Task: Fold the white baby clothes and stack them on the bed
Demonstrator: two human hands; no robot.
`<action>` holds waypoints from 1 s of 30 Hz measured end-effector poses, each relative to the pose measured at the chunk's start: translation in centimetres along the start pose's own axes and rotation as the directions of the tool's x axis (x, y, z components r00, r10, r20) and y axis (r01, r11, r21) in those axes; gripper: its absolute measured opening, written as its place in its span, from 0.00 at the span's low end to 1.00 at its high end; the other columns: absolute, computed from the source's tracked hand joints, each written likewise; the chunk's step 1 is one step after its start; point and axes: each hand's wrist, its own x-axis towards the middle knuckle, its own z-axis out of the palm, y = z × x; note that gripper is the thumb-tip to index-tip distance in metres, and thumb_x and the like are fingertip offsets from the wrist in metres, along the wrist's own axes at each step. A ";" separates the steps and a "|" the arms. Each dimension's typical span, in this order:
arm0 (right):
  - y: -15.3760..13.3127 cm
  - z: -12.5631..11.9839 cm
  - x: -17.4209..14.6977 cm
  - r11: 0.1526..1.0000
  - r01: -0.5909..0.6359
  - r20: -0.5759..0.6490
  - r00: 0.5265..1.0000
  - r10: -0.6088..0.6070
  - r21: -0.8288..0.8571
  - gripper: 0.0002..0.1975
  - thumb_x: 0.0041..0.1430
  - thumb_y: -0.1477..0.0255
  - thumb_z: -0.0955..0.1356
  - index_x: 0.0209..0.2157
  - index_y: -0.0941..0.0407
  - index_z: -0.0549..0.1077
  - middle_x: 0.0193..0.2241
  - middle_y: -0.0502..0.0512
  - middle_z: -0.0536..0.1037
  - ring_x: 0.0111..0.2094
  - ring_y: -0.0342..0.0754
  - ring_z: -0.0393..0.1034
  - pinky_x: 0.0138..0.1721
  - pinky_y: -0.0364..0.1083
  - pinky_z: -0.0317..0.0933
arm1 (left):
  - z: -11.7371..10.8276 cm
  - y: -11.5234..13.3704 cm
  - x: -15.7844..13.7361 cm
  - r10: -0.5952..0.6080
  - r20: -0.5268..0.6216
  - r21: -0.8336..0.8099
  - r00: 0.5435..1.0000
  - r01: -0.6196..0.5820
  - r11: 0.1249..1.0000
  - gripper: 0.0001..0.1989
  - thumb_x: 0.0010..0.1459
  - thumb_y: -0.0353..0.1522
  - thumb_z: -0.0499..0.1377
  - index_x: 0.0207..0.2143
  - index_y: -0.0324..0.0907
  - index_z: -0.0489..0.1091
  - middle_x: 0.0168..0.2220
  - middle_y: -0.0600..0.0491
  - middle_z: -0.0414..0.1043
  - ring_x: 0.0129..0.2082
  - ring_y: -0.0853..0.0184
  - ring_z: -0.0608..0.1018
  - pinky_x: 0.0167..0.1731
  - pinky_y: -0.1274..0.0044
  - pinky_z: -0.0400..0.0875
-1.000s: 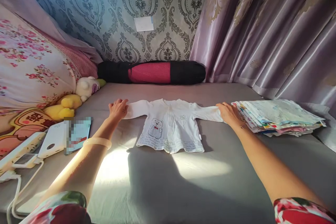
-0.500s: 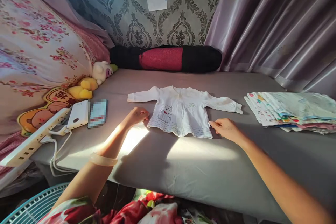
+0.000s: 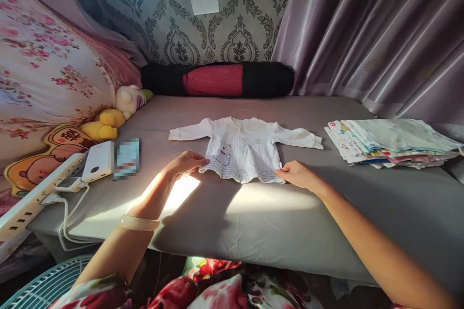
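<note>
A small white baby shirt (image 3: 241,149) lies spread flat on the grey-covered bed (image 3: 275,231), its long sleeves stretched out to both sides. A bear print shows on the left of its front, and rows of printed letters run along the hem. My left hand (image 3: 186,161), with a pale bangle on that wrist, pinches the hem's left corner. At the opposite corner of the hem, the thumb and fingers of my right hand (image 3: 297,174) are closed on the fabric.
A stack of folded cloths (image 3: 387,142) lies to the right. On the left are a power strip (image 3: 43,193), a white power bank (image 3: 97,161), a blurred packet (image 3: 126,158) and plush toys (image 3: 101,125). A black and red bolster (image 3: 217,79) lies along the wall.
My left hand has come to the shirt's left hem corner and pinches it. My right hand has shifted slightly onto the right corner. The whole view has swung a little to the right.
</note>
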 end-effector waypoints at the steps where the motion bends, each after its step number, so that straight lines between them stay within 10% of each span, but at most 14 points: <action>1: 0.1 0.0 0.1 1.000 0.004 0.005 1.000 -0.004 -0.001 0.20 0.54 0.56 0.66 0.17 0.54 0.63 0.13 0.43 0.57 0.17 0.40 0.51 0.22 0.43 0.41 | -0.2 -0.3 0.2 0.006 -0.018 0.028 1.000 -0.006 1.000 0.16 0.46 0.45 0.63 0.21 0.41 0.69 0.15 0.61 0.54 0.18 0.75 0.59 0.22 0.78 0.56; 10: 0.3 -1.1 -0.4 0.985 -0.021 -0.022 1.000 0.018 -0.171 0.18 0.56 0.59 0.65 0.18 0.54 0.64 0.16 0.47 0.64 0.19 0.42 0.57 0.23 0.43 0.45 | -1.4 -0.8 -0.2 0.147 -0.215 0.497 0.966 -0.021 0.867 0.14 0.49 0.44 0.59 0.26 0.42 0.71 0.24 0.54 0.70 0.28 0.66 0.72 0.26 0.77 0.60; 14: -1.5 -0.9 -0.9 0.917 -0.021 -0.231 0.970 -0.078 -0.398 0.13 0.60 0.62 0.66 0.26 0.54 0.70 0.27 0.55 0.75 0.30 0.50 0.69 0.30 0.45 0.55 | -0.1 0.5 -0.8 0.323 -0.257 0.667 0.911 -0.075 0.742 0.11 0.55 0.42 0.58 0.34 0.44 0.70 0.35 0.51 0.74 0.37 0.62 0.74 0.34 0.75 0.65; 19: -5.1 2.4 1.3 0.819 0.349 -0.219 0.848 -0.483 -0.455 0.15 0.67 0.72 0.57 0.46 0.58 0.72 0.48 0.64 0.74 0.50 0.54 0.68 0.50 0.48 0.60 | 4.8 2.4 1.6 0.648 0.032 0.740 0.761 -0.453 0.496 0.17 0.65 0.38 0.48 0.50 0.41 0.68 0.51 0.43 0.71 0.51 0.60 0.73 0.50 0.69 0.67; 22: -6.2 4.5 3.5 0.781 0.428 -0.146 0.829 -0.539 -0.456 0.23 0.69 0.70 0.54 0.61 0.64 0.62 0.64 0.67 0.58 0.66 0.57 0.49 0.63 0.54 0.48 | 7.5 2.8 3.8 0.729 0.166 0.718 0.664 -0.588 0.371 0.22 0.67 0.38 0.44 0.59 0.39 0.60 0.62 0.41 0.62 0.64 0.60 0.63 0.60 0.67 0.59; 30: -3.1 5.5 6.7 0.850 0.190 -0.339 0.857 -0.387 -0.491 0.33 0.70 0.58 0.52 0.66 0.68 0.53 0.67 0.70 0.51 0.68 0.59 0.42 0.66 0.57 0.39 | 6.1 -0.1 7.1 0.661 -0.105 0.843 0.743 -0.286 0.456 0.30 0.68 0.45 0.41 0.64 0.35 0.55 0.66 0.37 0.55 0.67 0.54 0.56 0.65 0.62 0.49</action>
